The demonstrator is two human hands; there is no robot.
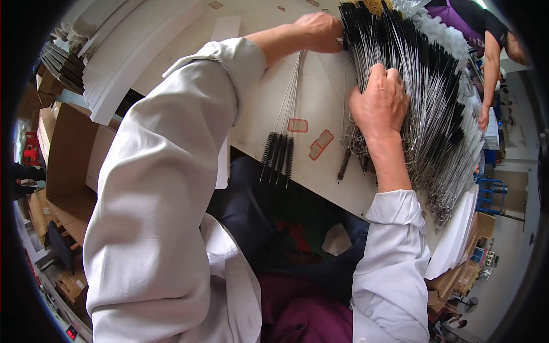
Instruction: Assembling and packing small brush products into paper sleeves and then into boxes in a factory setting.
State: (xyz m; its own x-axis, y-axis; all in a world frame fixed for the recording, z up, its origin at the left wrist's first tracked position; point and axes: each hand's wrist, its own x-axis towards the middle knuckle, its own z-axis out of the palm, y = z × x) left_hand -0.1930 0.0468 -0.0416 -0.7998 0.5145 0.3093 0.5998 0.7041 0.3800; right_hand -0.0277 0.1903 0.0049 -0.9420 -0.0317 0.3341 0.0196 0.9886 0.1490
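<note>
A big heap of thin wire cleaning brushes (426,97), with black bristles and looped metal ends, lies at the right of the table. My right hand (380,103) is closed among the wire stems at the heap's near left side, gripping some of them. At the far left edge of the heap, my left hand (319,32) has its fingers curled together by the black bristles; whatever is in them is hidden. Several separate brushes (277,157) lie to the left of the heap, bristles toward me, their upper ends running up to my left wrist.
Red-edged stickers (321,144) are on the pale tabletop (257,108). White strips (137,51) are stacked at the left, above cardboard boxes (68,154). Clear plastic wrapping (446,37) lies behind the heap. Across the table, another person's arm (490,74) reaches down at the far right.
</note>
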